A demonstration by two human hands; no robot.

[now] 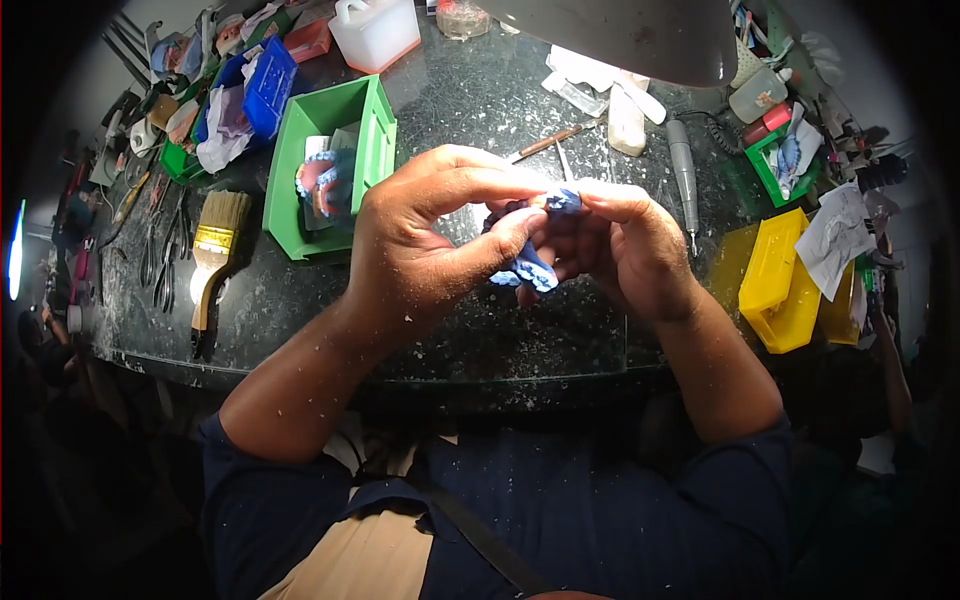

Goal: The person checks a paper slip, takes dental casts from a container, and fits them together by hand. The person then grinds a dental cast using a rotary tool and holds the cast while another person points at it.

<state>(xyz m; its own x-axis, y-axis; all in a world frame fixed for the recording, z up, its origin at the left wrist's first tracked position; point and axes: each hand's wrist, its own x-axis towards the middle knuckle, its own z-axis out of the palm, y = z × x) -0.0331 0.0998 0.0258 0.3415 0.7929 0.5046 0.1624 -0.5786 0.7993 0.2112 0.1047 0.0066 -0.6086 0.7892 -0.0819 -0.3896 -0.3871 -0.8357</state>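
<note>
My left hand grips a blue dental cast between thumb and fingers, above the dark bench. My right hand closes on the same cast from the other side, thumb at its upper end. Parts of the cast are covered by my fingers, so I cannot tell whether it is one piece or two. Left of my hands stands a green bin, in which a dental model with a pink base lies. A handpiece rests on the bench beyond my right hand.
A flat brush and metal pliers lie at the left. Blue bins and a white jug stand behind. Yellow bins with paper sit at the right. A grey lamp hood hangs overhead. Slim tools lie behind my hands.
</note>
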